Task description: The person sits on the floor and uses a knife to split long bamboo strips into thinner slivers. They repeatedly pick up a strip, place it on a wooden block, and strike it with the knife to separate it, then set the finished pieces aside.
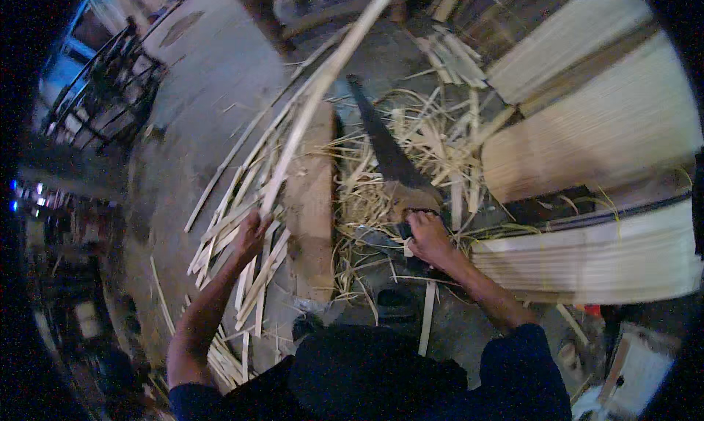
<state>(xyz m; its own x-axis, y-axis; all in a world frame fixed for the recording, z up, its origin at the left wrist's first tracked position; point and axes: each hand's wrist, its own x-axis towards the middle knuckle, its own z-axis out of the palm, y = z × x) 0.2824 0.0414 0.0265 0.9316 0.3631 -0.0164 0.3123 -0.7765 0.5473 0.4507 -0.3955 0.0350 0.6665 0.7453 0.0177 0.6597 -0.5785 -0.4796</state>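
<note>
My left hand (pixel 251 234) is closed around the lower end of a long pale wooden strip (pixel 317 91), which slants up and away to the far edge of the view. My right hand (pixel 430 238) has its fingers curled at the near end of a handsaw's wooden handle (pixel 412 196), appearing to grip it; part of the grip is hidden. The dark saw blade (pixel 383 142) points away over the shavings. Between my hands a thick wooden plank (pixel 311 201) lies lengthwise on the floor.
Several loose strips (pixel 233 234) lie left of the plank, on the concrete floor (pixel 198 91). Curled shavings (pixel 433 142) are heaped to its right. Stacked bundles of pale slats (pixel 594 120) stand at the right. Dark metal frames (pixel 110 91) are at the far left.
</note>
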